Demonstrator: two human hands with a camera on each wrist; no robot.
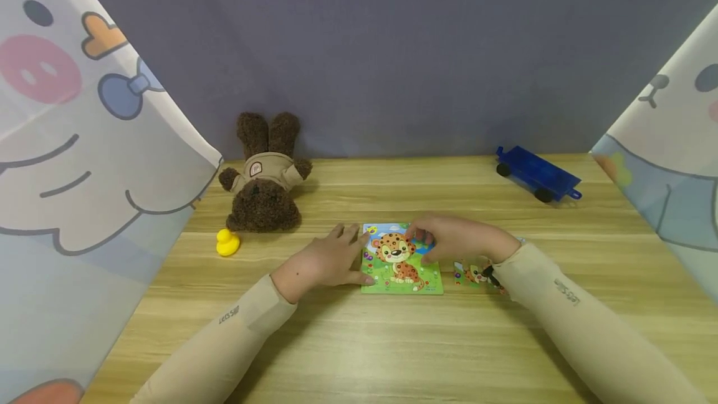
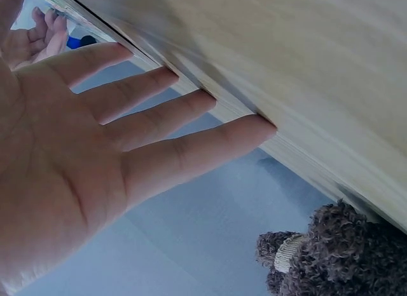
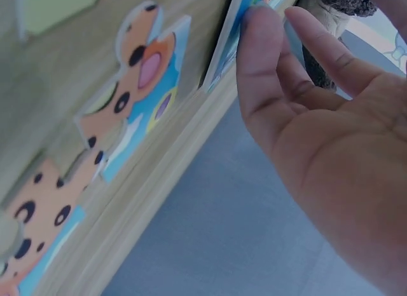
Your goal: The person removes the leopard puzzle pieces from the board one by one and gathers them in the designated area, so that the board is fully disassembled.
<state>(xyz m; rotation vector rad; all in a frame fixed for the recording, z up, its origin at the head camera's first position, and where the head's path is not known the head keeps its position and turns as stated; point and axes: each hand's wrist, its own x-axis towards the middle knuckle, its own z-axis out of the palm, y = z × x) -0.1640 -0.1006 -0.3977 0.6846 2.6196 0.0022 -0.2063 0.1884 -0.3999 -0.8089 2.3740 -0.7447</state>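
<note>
A square puzzle board [image 1: 401,270] with a spotted leopard cub on green grass and blue sky lies flat between the two hands. At its left edge rests my left hand [image 1: 336,257], fingers spread and fairly straight, the thumb at the lower left corner. My right hand [image 1: 454,239] is over the board's upper right side. Its index finger reaches down to the board near the cub's ear, with the thumb apart from it. No piece shows between those fingers. Loose puzzle pieces [image 3: 143,74] with leopard spots lie to the right, partly hidden by the right forearm in the head view.
A brown teddy bear [image 1: 266,204] in a beige top lies at the back left, with a yellow rubber duck [image 1: 227,242] in front of it. Toward the back right stands a blue toy wagon [image 1: 537,173]. Grey and cartoon-printed cloths enclose the wooden table [image 1: 359,348].
</note>
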